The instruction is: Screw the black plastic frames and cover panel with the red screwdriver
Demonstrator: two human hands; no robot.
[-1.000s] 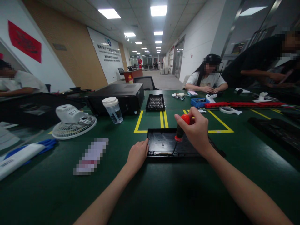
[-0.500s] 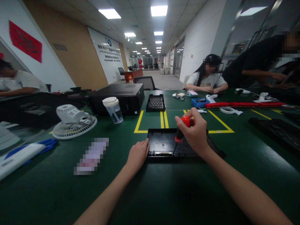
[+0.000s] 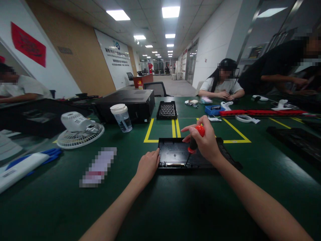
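Note:
A shallow black plastic panel (image 3: 170,148) with raised edges lies flat on the table before me. My left hand (image 3: 147,163) grips its left edge, fingers close together over the rim. In my right hand (image 3: 207,140) is a screwdriver (image 3: 193,145) with a red and black handle, tilted with its top to the right. The screwdriver's tip meets the near edge of the panel, just right of a small metallic strip (image 3: 175,164). One or two fingers of the right hand stretch out to the left of the handle. Any screw under the tip is too small to make out.
Beyond the panel are yellow tape lines and a black tray (image 3: 167,109) of small parts. A lidded cup (image 3: 121,117), black computer case (image 3: 122,100) and white fan (image 3: 79,130) stand left. A blue box (image 3: 214,109) is at back right. Other people sit around.
My right hand has shifted its hold, with fingers now stretched out to the left. The screwdriver's handle leans slightly more to the right. My left hand and the panel have stayed put.

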